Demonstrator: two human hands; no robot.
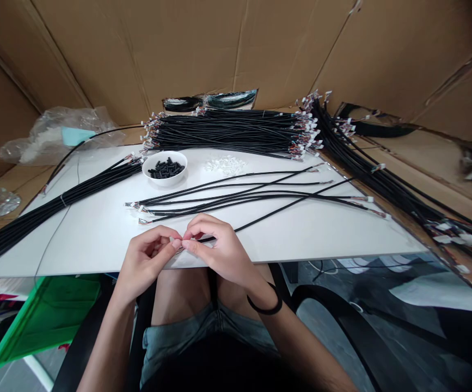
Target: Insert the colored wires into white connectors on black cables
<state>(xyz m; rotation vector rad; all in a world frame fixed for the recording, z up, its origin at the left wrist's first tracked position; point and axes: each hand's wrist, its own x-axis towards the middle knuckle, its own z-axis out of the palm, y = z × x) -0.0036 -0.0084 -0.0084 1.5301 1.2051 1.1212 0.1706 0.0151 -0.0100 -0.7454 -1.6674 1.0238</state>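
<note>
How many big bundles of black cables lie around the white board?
3: left bundle along the left edge of the white board, back bundle across its far edge, right bundle down its right side. More may be hidden off-frame.

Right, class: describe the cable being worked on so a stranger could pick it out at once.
Start at the white board over the person's knees. Loose black cables lie fanned across its middle. The held cable runs diagonally from the right to the near edge; alone among them, its end is pinched between the left hand and right hand.
</note>
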